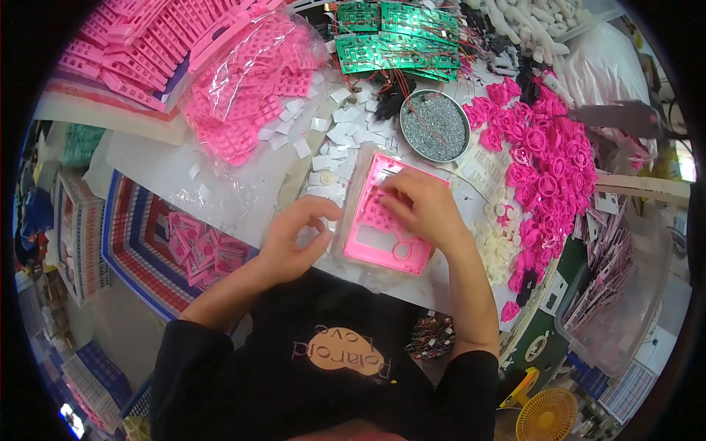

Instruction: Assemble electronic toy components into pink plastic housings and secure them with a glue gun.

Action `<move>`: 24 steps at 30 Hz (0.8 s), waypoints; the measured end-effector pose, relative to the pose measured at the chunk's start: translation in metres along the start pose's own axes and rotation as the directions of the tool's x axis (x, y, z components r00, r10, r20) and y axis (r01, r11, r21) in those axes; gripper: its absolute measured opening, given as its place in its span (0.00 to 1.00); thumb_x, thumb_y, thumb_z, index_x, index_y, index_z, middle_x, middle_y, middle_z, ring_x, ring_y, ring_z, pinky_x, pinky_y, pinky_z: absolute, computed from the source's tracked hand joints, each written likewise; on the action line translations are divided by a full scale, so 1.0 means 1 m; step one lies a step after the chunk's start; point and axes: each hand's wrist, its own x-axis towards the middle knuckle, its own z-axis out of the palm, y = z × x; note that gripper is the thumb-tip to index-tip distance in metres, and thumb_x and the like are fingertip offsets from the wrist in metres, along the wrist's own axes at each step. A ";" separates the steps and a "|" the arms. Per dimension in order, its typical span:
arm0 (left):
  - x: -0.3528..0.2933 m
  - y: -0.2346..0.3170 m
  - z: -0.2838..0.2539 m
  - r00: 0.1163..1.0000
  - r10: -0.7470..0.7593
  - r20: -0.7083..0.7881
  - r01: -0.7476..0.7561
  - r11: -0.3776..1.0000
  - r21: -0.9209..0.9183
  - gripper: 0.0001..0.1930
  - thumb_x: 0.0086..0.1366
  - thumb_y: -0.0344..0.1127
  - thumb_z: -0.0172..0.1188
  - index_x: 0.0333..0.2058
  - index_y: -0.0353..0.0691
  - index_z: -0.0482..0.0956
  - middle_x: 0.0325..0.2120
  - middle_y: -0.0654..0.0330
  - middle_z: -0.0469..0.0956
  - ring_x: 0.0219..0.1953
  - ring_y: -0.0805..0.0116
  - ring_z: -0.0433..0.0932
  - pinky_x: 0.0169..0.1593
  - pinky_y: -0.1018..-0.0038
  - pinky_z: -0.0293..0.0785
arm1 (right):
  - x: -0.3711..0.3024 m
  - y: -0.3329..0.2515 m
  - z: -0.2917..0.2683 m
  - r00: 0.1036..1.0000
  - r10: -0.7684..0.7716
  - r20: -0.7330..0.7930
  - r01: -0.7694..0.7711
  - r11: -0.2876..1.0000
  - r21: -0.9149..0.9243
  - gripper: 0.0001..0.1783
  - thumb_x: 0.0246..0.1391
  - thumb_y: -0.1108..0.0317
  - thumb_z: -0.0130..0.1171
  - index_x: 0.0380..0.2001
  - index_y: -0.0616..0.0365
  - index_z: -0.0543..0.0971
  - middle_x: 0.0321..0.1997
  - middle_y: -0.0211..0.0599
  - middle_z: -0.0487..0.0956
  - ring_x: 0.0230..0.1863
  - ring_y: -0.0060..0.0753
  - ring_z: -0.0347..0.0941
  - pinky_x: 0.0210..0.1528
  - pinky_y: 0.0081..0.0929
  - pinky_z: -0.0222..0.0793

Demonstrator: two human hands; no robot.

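Observation:
A pink plastic shell (355, 253), shaped like a toy's casing, lies in front of me on a clear-wrapped block. Within it sits a pink keypad (375, 219), and a round opening shows near its lower right corner. My right hand (426, 208) reaches over the shell, its bent fingers closed at the keypad's upper part; the fingertips are partly hidden. Just left of the shell, my left hand (298, 239) is curved with thumb and forefinger apart, and nothing shows between them.
Behind the shell stands a round dish of small screws (435, 125). Green circuit boards (397, 40) with wires lie at the back. Bagged pink keypads (250, 88) are at back left, pink rings (548, 169) at right. White paper pieces (342, 136) are scattered between. A basket (140, 253) stands lower left.

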 end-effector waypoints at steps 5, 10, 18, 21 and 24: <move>0.000 0.002 -0.004 1.000 -0.029 0.012 0.028 0.999 0.042 0.16 0.61 0.17 0.54 0.48 0.34 0.77 0.48 0.53 0.76 0.47 0.68 0.76 0.45 0.75 0.73 | 0.003 0.001 0.002 0.999 0.025 0.042 -0.021 0.996 -0.089 0.12 0.51 0.64 0.67 0.39 0.55 0.82 0.38 0.37 0.79 0.38 0.44 0.77 0.38 0.36 0.74; -0.001 0.005 -0.013 0.998 -0.020 -0.051 0.027 0.990 0.138 0.17 0.60 0.17 0.56 0.47 0.35 0.77 0.47 0.55 0.77 0.44 0.69 0.77 0.45 0.75 0.73 | -0.023 -0.022 0.010 0.961 -0.206 -0.186 0.137 0.935 -0.327 0.27 0.48 0.61 0.69 0.52 0.57 0.79 0.54 0.41 0.77 0.52 0.48 0.74 0.50 0.42 0.73; 0.113 0.021 -0.049 0.992 -0.003 -0.128 0.058 0.899 0.434 0.12 0.64 0.32 0.62 0.46 0.36 0.80 0.36 0.59 0.81 0.36 0.73 0.79 0.39 0.75 0.75 | -0.060 -0.048 0.050 0.991 0.022 0.132 0.044 0.877 -0.479 0.55 0.47 0.36 0.63 0.68 0.67 0.62 0.75 0.54 0.58 0.78 0.53 0.47 0.71 0.69 0.42; 0.178 0.008 -0.067 0.991 -0.023 -0.130 0.093 0.825 0.557 0.16 0.64 0.42 0.64 0.42 0.35 0.83 0.31 0.55 0.84 0.33 0.69 0.83 0.37 0.72 0.77 | -0.059 -0.053 0.048 0.986 0.054 0.159 0.026 0.887 -0.461 0.55 0.48 0.37 0.63 0.68 0.69 0.61 0.76 0.56 0.55 0.78 0.54 0.46 0.71 0.70 0.39; 0.234 0.014 -0.083 0.952 -0.204 -0.229 0.307 0.595 0.743 0.19 0.63 0.48 0.64 0.41 0.37 0.85 0.32 0.51 0.85 0.34 0.61 0.85 0.37 0.66 0.79 | -0.058 -0.052 0.049 0.987 0.044 0.157 0.038 0.876 -0.480 0.55 0.48 0.37 0.64 0.68 0.68 0.62 0.75 0.55 0.56 0.78 0.52 0.47 0.71 0.70 0.41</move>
